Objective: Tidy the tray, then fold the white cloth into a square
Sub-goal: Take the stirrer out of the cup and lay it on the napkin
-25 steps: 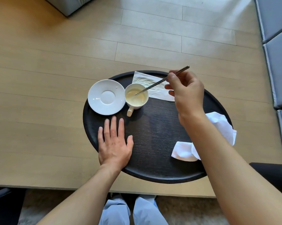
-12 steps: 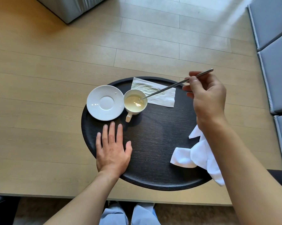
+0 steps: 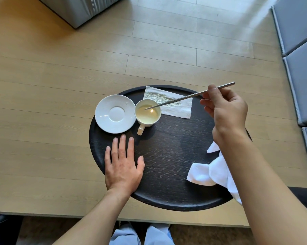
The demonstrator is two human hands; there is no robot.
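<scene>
A round black tray (image 3: 170, 156) lies on the wooden table. On it stand a white saucer (image 3: 115, 114) at the left and a white cup (image 3: 148, 114) of pale liquid beside it. A flat paper napkin (image 3: 174, 105) lies behind the cup. My right hand (image 3: 225, 110) pinches a long metal spoon (image 3: 186, 97) whose bowl end dips into the cup. A crumpled white cloth (image 3: 212, 172) rests at the tray's right edge, partly hidden by my right forearm. My left hand (image 3: 123, 165) lies flat on the tray's left part, fingers apart, holding nothing.
The wooden table (image 3: 43, 96) ends just below the tray at its near edge. Grey cushions (image 3: 301, 55) line the right side. A grey upholstered block (image 3: 82, 9) stands on the floor at the far left. My knees (image 3: 140, 236) show under the table.
My right hand has slid to the right along the spoon's handle, the spoon's tip staying in the cup. The left hand has stayed flat on the tray.
</scene>
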